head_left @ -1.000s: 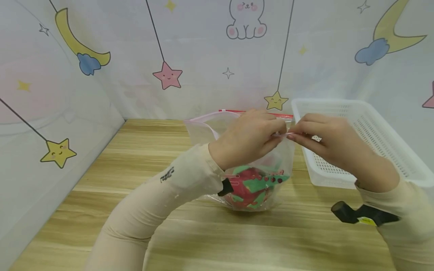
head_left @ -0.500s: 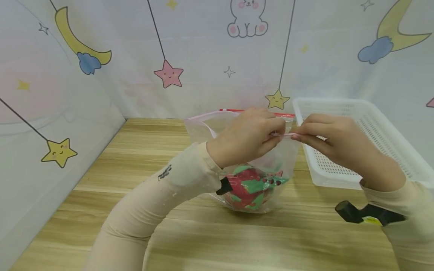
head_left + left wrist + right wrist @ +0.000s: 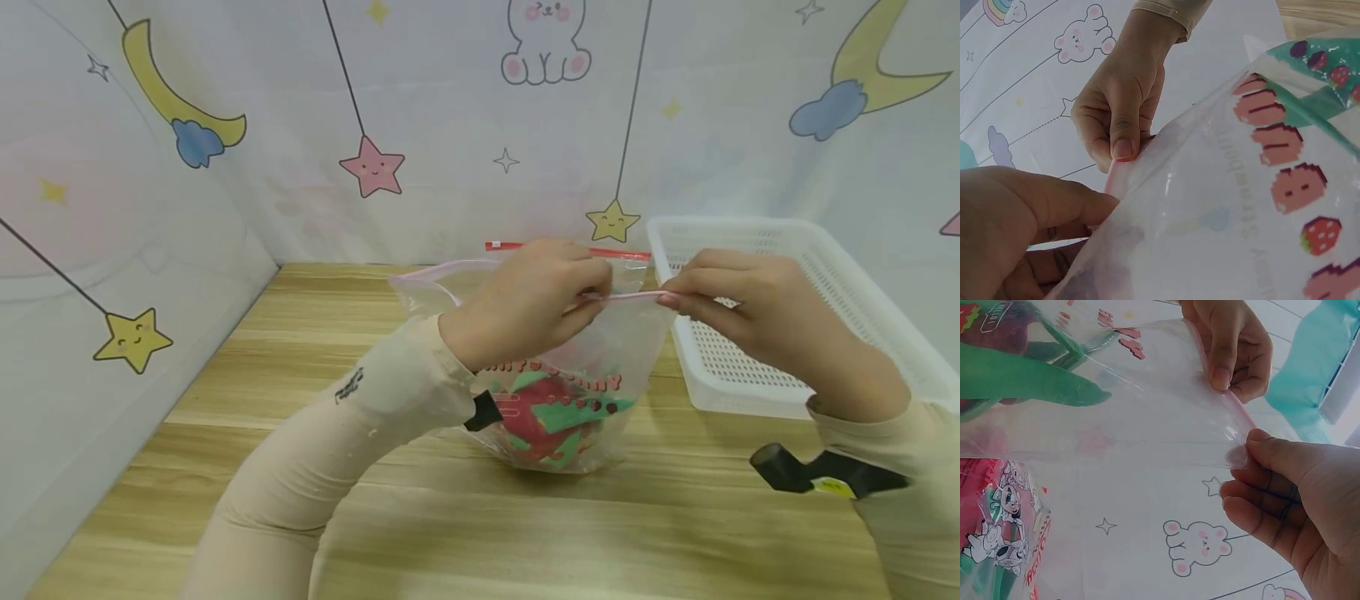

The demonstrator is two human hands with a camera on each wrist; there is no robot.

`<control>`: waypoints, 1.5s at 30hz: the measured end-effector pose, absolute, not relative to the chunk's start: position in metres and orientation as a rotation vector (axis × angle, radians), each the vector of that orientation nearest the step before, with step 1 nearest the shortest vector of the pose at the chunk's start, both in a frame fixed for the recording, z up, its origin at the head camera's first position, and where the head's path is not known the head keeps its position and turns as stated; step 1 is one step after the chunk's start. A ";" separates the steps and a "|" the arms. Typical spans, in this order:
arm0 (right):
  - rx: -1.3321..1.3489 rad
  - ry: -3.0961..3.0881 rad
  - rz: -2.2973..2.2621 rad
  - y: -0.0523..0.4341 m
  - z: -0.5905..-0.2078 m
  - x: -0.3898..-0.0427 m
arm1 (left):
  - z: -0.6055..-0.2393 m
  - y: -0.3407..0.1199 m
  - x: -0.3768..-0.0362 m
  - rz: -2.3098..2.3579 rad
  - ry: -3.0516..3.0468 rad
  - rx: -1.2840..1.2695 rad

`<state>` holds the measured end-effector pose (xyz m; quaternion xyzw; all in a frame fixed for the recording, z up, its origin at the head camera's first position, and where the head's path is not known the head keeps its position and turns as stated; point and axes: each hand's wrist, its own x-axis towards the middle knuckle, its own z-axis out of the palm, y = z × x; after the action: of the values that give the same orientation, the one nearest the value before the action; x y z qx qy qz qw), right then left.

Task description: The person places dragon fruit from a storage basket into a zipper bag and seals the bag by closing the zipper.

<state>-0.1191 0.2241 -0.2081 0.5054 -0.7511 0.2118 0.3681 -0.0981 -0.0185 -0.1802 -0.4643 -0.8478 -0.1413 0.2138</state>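
Observation:
A clear zip-lock bag (image 3: 630, 350) with a pink zip edge and red strawberry lettering stands on the table. Inside sits a red thing with green leaf-like points (image 3: 543, 417), much like a dragon fruit. My left hand (image 3: 536, 296) pinches the pink edge near its middle; the left wrist view has this hand (image 3: 1029, 219) at the lower left. At the bag's upper right corner, thumb and fingers of my right hand (image 3: 757, 308) pinch the same edge. Between the hands the edge runs taut. Left of my left hand, the bag's mouth gapes.
Just behind stands another clear bag with a red slider zip (image 3: 622, 254); cartoon prints on a bag (image 3: 1010, 506) show in the right wrist view. A white perforated basket (image 3: 720, 396) is to the right on the wooden table (image 3: 300, 333). A printed cloth (image 3: 450, 108) hangs behind.
My hands have drawn apart along the pink edge, left hand to the left and right hand slightly right. More straight edge and lettering now show, and the bag's left corner has shifted left.

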 end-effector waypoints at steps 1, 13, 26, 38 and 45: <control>1.295 -1.923 0.546 0.224 -0.209 -0.120 | -0.180 -0.019 -0.098 -0.395 -2.353 -1.287; 1.301 -1.906 0.572 0.228 -0.211 -0.121 | -0.181 -0.028 -0.094 -0.385 -2.337 -1.261; 1.300 -1.962 0.588 0.240 -0.214 -0.125 | -0.183 -0.041 -0.093 -0.427 -2.295 -1.279; 1.334 -1.992 0.592 0.241 -0.211 -0.123 | -0.183 -0.042 -0.090 -0.405 -2.328 -1.267; 1.330 -1.926 0.606 0.239 -0.213 -0.125 | -0.183 -0.041 -0.090 -0.435 -2.323 -1.254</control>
<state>-0.1250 0.2391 -0.2134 0.5143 -0.7451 0.2345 0.3540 -0.0898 -0.0414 -0.1834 -0.4559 -0.8448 -0.1582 0.2312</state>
